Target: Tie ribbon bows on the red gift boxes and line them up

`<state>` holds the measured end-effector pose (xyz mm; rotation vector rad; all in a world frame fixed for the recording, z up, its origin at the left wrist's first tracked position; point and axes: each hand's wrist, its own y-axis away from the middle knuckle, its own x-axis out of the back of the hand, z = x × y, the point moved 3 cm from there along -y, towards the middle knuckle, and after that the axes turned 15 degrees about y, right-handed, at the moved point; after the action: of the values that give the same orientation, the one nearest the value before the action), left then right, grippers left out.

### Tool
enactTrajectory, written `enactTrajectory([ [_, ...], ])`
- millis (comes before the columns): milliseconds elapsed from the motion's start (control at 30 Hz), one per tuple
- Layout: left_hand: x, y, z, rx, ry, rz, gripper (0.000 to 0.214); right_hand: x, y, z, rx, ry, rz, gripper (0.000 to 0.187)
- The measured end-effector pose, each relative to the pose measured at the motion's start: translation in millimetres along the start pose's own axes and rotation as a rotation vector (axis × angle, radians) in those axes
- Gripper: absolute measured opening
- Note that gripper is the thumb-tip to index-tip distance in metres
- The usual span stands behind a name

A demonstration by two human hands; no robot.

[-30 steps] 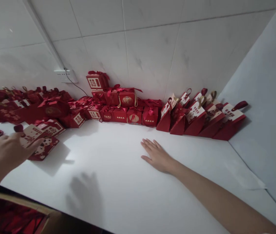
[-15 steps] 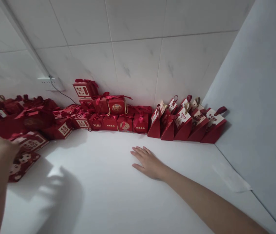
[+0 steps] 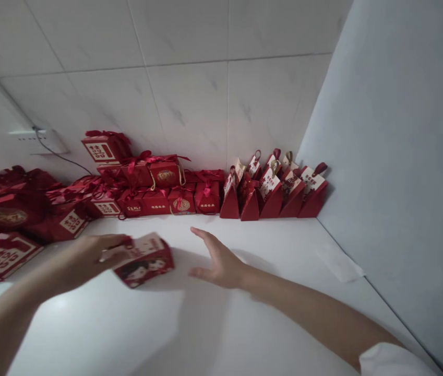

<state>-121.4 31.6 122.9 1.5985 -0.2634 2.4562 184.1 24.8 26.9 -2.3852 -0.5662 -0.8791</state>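
A red gift box (image 3: 151,263) with cartoon figures on its side and a pale top hangs from my left hand (image 3: 102,253), whose fingers pinch it near the ribbon at its top. The box is tilted and slightly blurred over the white table (image 3: 99,334). To its right, my right hand (image 3: 219,261) is open, thumb and fingers apart, touching no box. Behind it stand several red wedge-shaped boxes (image 3: 270,198) with ribbon loops. A row of red cube boxes (image 3: 156,202) with bows lies left of these.
More red boxes (image 3: 10,209) crowd the left side, among them one with a white double-happiness label (image 3: 4,258). A power strip (image 3: 39,141) with a cable is at the tiled wall (image 3: 190,104). On the right are a pale panel (image 3: 397,156) and a whitish flat piece (image 3: 340,261).
My left hand has carried the cartoon box from the left pile to the right over the table. My right hand has lifted and turned, its thumb side up. The view has swung right.
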Motion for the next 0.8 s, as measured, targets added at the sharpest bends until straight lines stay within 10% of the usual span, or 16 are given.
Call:
enactTrajectory([
  [167,-23.4,-18,64,-0.289,0.09,-0.184,0.06,49,2,-40,0.053,0.195,0.072,0.085],
  [300,-25.3,-53,45,-0.256,0.115,-0.163,0.048,79,3,-31,-0.197,0.494,-0.084,0.057],
  [600,-79.5,-102,-50,-0.036,0.193,0.915,0.038,112,20,-27,-0.38,0.635,-0.444,0.028],
  [800,-109.6,-89,-33,-0.2,0.326,0.76,0.043,139,20,-29,-0.38,0.521,-0.109,0.023],
])
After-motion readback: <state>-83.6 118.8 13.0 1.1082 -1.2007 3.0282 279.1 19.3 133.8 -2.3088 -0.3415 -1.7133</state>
